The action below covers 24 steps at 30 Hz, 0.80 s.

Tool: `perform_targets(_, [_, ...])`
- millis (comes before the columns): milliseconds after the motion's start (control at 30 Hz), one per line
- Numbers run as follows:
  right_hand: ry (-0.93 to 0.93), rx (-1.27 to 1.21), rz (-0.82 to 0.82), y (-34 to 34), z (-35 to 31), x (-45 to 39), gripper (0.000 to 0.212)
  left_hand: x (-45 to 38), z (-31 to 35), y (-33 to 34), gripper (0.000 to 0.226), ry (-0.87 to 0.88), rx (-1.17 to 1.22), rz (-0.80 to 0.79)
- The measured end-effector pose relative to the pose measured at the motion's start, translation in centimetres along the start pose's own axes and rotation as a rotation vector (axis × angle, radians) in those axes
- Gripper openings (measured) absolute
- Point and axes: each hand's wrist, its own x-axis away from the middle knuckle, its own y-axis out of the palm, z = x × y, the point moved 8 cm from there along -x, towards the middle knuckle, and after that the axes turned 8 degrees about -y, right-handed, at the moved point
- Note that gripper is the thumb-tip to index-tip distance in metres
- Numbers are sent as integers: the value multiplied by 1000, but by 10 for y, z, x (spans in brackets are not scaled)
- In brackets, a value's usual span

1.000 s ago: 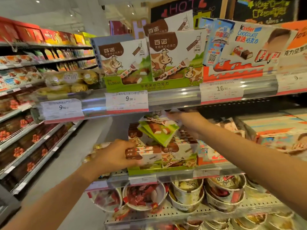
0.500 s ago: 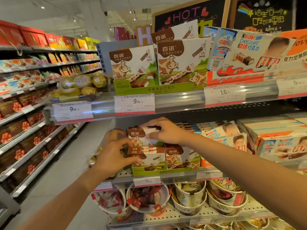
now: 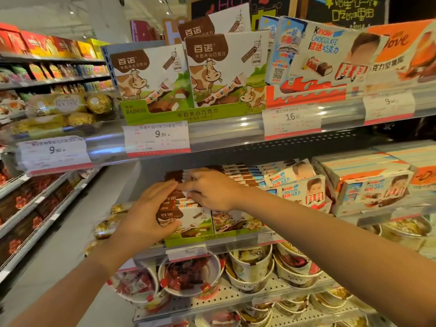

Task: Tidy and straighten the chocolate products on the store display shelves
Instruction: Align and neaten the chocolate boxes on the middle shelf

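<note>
Both hands work the stack of cow-print chocolate boxes (image 3: 188,218) sitting in the green display tray (image 3: 200,239) on the middle shelf, below the 9.90 price tag (image 3: 157,138). Left hand (image 3: 144,215) is pressed against the stack's left face, fingers mostly straight, thumb hooked round the front lower box; it reads as steadying, not a full grasp. Right hand (image 3: 212,190) lies over the top box with fingers curled onto its edge, gripping it.

Risks, as a judgement:
- Top box looks skewed relative to the tray; pushing it back unevenly could jam it against the Kinder boxes (image 3: 299,187) just right of the tray.
- If the left hand lets off, the stack may tip out over the tray's low front lip.
- Foil-wrapped chocolates (image 3: 106,227) just left of the tray sit close to the left wrist; an elbow shift could knock them off.
</note>
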Motion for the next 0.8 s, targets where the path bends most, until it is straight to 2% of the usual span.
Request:
perform_targets(167, [20, 92, -135, 7, 5, 2, 45, -3, -4, 8, 91, -52, -142, -94])
perform_targets(233, [11, 50, -50, -2, 5, 9, 45, -2, 5, 6, 94, -39, -259, -64])
perform_targets(333, [26, -93, 174, -32, 18, 37, 41, 0, 34, 9, 98, 30, -372, 8])
perform_targets(433, [47, -199, 253, -55, 43, 79, 42, -5, 71, 20, 97, 29, -346, -5])
perform_targets(533, [117, -255, 302, -71, 85, 136, 45, -23, 113, 32, 85, 52, -280, 65])
perform_targets(667, [238, -248, 261, -88, 144, 221, 39, -53, 175, 72, 67, 142, -213, 41])
perform_targets(800, [328, -212, 241, -108, 199, 302, 36, -78, 240, 112, 59, 182, -125, 19])
